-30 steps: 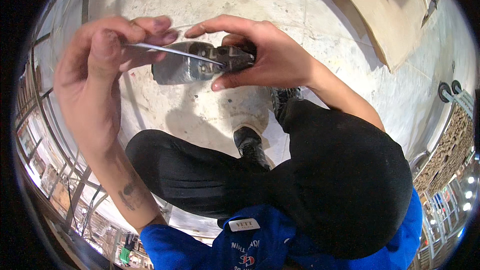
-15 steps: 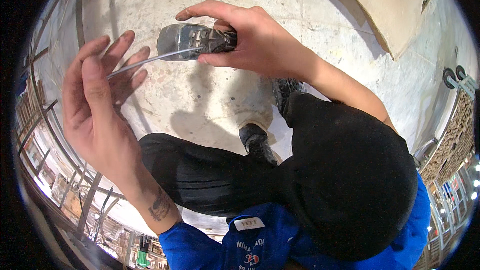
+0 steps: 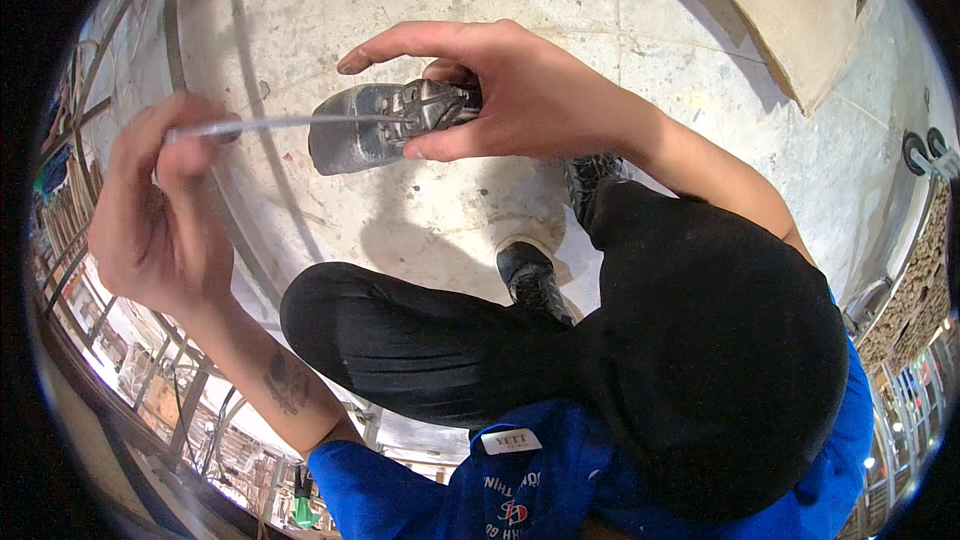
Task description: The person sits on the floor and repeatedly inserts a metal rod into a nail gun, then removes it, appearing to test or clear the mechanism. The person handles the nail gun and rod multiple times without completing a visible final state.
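Your left hand (image 3: 165, 215), spread half a second ago, has curled and, though blurred, appears to pinch the metal rod (image 3: 300, 123) left of the black tool (image 3: 350, 130), suggesting firmer control. Your right hand (image 3: 545, 95) clasps the tool's right end. Below the tool, your blue shirt (image 3: 385, 485) bears lettering; the tool shows none legible.

My tool (image 3: 350, 130) was black and dark grey, while the thin rod (image 3: 290, 124) had a silver-grey colour. My shirt (image 3: 385, 492) was of a strong blue, with a white and red print (image 3: 514, 512) and a white label (image 3: 511, 441). My trousers (image 3: 430, 360) were plain black, and my shoes (image 3: 530, 275) were also black. The floor (image 3: 300, 20) was pale greyish, spotted with darker stains, and the large panel (image 3: 805, 40) was beige.
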A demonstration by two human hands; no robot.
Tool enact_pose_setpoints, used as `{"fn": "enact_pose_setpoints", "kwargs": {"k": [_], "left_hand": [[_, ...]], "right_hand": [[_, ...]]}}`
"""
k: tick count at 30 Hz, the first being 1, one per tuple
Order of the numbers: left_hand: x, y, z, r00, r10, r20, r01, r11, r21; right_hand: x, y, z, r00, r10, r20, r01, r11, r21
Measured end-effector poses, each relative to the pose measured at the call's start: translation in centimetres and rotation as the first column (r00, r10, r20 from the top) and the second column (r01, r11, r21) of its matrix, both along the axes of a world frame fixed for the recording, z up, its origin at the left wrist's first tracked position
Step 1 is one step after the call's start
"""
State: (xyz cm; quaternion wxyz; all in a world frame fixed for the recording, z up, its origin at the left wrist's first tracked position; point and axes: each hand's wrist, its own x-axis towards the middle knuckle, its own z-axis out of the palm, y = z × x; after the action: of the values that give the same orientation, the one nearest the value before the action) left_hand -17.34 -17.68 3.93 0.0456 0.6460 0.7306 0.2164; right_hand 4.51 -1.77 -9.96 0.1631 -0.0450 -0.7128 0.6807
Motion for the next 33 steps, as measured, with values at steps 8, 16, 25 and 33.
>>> {"fn": "enact_pose_setpoints", "kwargs": {"k": [8,16,25,33], "left_hand": [[6.4,4.0,-3.3,0.775,0.358,0.521,-0.441,0.896,0.04],[3.1,2.4,-5.7,0.174,-0.219,0.96,-0.025,0.974,0.227],[4.7,3.9,-5.7,0.532,0.12,0.838,-0.46,0.872,0.167],[3.9,4.2,-5.7,0.665,0.419,0.619,-0.555,0.831,0.033]], "right_hand": [[0.0,0.3,0.5,0.993,-0.02,0.117,0.015,0.999,0.043],[0.0,0.6,0.1,0.994,-0.103,0.034,0.101,0.993,0.062],[-0.4,0.1,-0.1,0.998,-0.06,0.016,0.06,0.998,-0.005],[-0.2,-0.4,2.3,0.803,-0.008,0.596,0.125,0.98,-0.156]]}}
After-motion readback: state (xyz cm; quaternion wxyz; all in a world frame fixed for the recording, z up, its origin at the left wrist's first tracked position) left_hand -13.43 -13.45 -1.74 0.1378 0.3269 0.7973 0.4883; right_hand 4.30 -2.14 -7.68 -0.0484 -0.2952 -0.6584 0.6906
